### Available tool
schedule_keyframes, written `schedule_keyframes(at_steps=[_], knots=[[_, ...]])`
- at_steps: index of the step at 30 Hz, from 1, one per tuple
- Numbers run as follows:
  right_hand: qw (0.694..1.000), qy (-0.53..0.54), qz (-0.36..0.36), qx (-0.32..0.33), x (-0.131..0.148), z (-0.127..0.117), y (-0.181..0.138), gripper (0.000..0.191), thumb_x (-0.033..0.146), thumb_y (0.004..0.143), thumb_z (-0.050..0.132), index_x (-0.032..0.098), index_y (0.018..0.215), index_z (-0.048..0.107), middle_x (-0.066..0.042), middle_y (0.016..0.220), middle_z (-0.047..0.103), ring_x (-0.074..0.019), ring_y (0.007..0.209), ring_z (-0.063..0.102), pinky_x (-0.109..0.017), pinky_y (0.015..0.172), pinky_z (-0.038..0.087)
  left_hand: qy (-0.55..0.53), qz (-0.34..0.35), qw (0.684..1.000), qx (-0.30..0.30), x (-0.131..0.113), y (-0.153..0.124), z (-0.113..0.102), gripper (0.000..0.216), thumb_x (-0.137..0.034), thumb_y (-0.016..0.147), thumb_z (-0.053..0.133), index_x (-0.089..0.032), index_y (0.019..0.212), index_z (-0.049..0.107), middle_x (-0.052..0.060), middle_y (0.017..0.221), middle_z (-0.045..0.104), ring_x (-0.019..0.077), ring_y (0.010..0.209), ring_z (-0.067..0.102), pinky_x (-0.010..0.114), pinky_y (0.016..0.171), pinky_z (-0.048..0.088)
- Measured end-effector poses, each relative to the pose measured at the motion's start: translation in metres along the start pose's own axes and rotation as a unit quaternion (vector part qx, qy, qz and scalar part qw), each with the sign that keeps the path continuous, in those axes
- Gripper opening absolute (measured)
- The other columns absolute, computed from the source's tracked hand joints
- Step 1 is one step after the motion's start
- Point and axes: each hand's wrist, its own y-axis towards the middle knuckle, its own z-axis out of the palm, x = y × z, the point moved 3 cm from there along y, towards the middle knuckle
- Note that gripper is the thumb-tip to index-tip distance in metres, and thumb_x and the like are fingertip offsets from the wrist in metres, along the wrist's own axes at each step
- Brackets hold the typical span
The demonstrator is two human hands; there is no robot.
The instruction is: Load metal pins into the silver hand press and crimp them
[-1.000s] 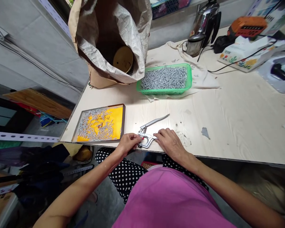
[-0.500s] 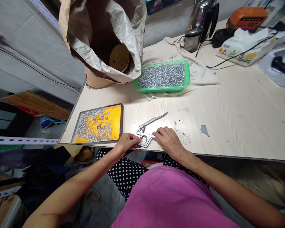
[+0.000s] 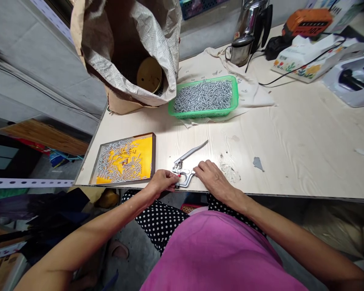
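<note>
Metal snap-fastener pliers (image 3: 186, 172) lie at the table's front edge, with a coil spring and a long upper handle (image 3: 195, 151) spread away from the body. My left hand (image 3: 164, 181) is closed in a pinch at the jaw end, beside a small red part; whatever is between the fingertips is hidden. My right hand (image 3: 210, 176) has its fingers closed on the end of the lower handle. Left of the pliers, a shallow tray (image 3: 153, 155) with a yellow bottom holds many small metal pins. A green basket (image 3: 235, 103) full of similar pins stands farther back.
A large paper sack (image 3: 121, 99) with a woven lining and a round tin (image 3: 149, 75) inside stands at the back left. Behind are a metal mug (image 3: 241, 51), a kettle (image 3: 251, 20), an orange device (image 3: 307, 22) and a tissue box (image 3: 306, 64). A grey scrap (image 3: 257, 163) lies at right.
The view has shifted slightly. Both hands keep almost the same place on the pliers, and the handles stay spread.
</note>
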Motion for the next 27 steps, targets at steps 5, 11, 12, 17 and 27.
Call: schedule_keyframes(at_steps=[5, 11, 12, 17, 27], knots=[[1.0, -0.009, 0.002, 0.001, -0.001, 0.001, 0.001, 0.013, 0.014, 0.096, 0.05, 0.018, 0.093, 0.062, -0.008, 0.092, 0.059, -0.0229, 0.085, 0.045, -0.035, 0.071, 0.033, -0.002, 0.026, 1.0, -0.017, 0.002, -0.001, -0.001, 0.016, -0.022, 0.074, 0.076, -0.012, 0.065, 0.066, -0.004, 0.054, 0.057, 0.0089, 0.05, 0.053, 0.024, 0.057, 0.052], [1.0, -0.007, 0.005, 0.001, -0.002, 0.002, 0.001, 0.01, 0.015, 0.095, 0.053, 0.018, 0.093, 0.062, -0.007, 0.092, 0.059, -0.0228, 0.085, 0.045, -0.034, 0.071, 0.033, 0.032, 0.016, 0.999, 0.007, -0.001, 0.003, -0.001, 0.019, -0.019, 0.073, 0.074, -0.013, 0.06, 0.062, -0.004, 0.049, 0.054, 0.0091, 0.048, 0.052, 0.024, 0.058, 0.052], [1.0, -0.004, 0.006, 0.003, -0.002, 0.002, 0.001, 0.009, 0.015, 0.095, 0.054, 0.017, 0.093, 0.062, -0.008, 0.092, 0.059, -0.0227, 0.085, 0.045, -0.034, 0.071, 0.033, 0.04, 0.009, 0.999, 0.015, -0.002, 0.003, -0.001, 0.02, -0.02, 0.072, 0.075, -0.013, 0.059, 0.062, -0.004, 0.048, 0.054, 0.0092, 0.048, 0.052, 0.025, 0.058, 0.052], [1.0, 0.01, 0.01, 0.01, -0.002, 0.002, 0.001, 0.01, 0.013, 0.093, 0.054, 0.016, 0.091, 0.063, -0.008, 0.092, 0.059, -0.0222, 0.084, 0.046, -0.034, 0.071, 0.034, 0.075, 0.002, 0.996, 0.038, -0.006, 0.003, -0.002, 0.025, -0.024, 0.07, 0.078, -0.012, 0.057, 0.06, -0.004, 0.048, 0.053, 0.0091, 0.048, 0.051, 0.025, 0.057, 0.05], [0.994, 0.057, -0.007, 0.089, -0.035, -0.031, 0.017, 0.082, 0.051, 0.078, 0.074, 0.016, 0.144, 0.04, -0.02, 0.15, 0.036, -0.0378, 0.135, 0.033, -0.052, 0.102, 0.037, 0.083, 0.015, 0.996, 0.022, -0.003, 0.0, 0.001, 0.019, -0.021, 0.073, 0.075, -0.012, 0.061, 0.063, -0.005, 0.049, 0.053, 0.0093, 0.049, 0.051, 0.024, 0.055, 0.049]])
